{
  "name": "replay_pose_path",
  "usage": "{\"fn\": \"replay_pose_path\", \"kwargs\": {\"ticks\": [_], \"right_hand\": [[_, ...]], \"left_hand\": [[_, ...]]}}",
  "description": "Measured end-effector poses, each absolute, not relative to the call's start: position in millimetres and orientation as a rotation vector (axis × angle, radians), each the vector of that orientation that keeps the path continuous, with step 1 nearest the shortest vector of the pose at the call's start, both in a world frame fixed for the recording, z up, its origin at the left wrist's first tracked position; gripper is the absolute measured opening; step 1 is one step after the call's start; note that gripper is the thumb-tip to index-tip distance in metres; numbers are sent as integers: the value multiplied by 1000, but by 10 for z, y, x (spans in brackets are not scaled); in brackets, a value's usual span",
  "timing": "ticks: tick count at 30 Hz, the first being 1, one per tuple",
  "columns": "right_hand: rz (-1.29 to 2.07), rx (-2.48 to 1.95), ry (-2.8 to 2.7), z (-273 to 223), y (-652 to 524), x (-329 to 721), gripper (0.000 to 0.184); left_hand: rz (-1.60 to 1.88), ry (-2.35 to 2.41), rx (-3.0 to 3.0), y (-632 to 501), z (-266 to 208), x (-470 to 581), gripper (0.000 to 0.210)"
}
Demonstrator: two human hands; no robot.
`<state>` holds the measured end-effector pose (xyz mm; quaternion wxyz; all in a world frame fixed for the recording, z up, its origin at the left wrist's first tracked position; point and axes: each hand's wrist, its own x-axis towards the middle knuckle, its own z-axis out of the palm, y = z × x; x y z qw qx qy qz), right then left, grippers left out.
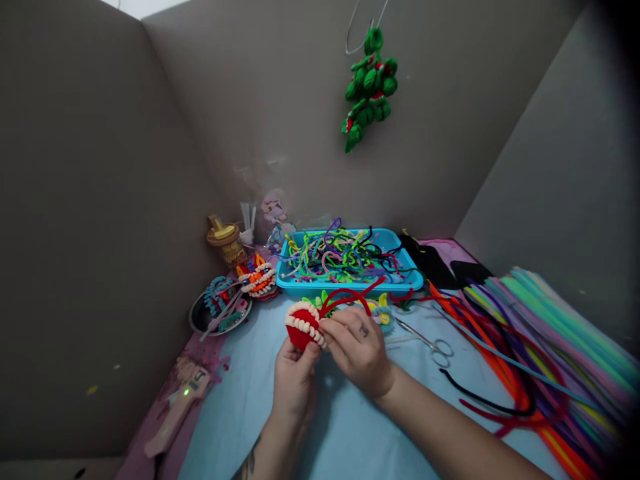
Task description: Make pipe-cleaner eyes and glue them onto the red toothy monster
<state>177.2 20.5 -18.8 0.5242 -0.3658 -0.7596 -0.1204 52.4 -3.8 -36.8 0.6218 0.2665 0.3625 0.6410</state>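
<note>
My left hand (295, 380) is closed round the lower edge of a red pipe-cleaner ornament (302, 319) with cream twisted bands across it. Thumb and fingers of my right hand (357, 350) pinch at the ornament's right edge. Red pipe cleaners (345, 293) curve up and to the right from that spot, behind my right hand. Exactly what sits between the right fingertips is hidden. Just beyond lie a blue and yellow pipe-cleaner piece (384, 319) and, to its right, a pair of scissors (425, 341).
A blue tray (350, 289) holds tangled pipe-cleaner scraps. Pipe-cleaner bundles (565, 347) cover the right side. On the left are a metal bowl (199, 319), an orange and cream piece (258, 279) and a pink glue gun (175, 417). A green ornament (370, 87) hangs on the wall.
</note>
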Motion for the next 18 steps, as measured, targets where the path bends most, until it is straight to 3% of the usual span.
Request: {"fn": "replay_pose_path", "kwargs": {"ticks": [18], "right_hand": [[-224, -913, -1833, -173, 219, 1761, 14]], "left_hand": [[1505, 908, 579, -46, -327, 563, 33]]}}
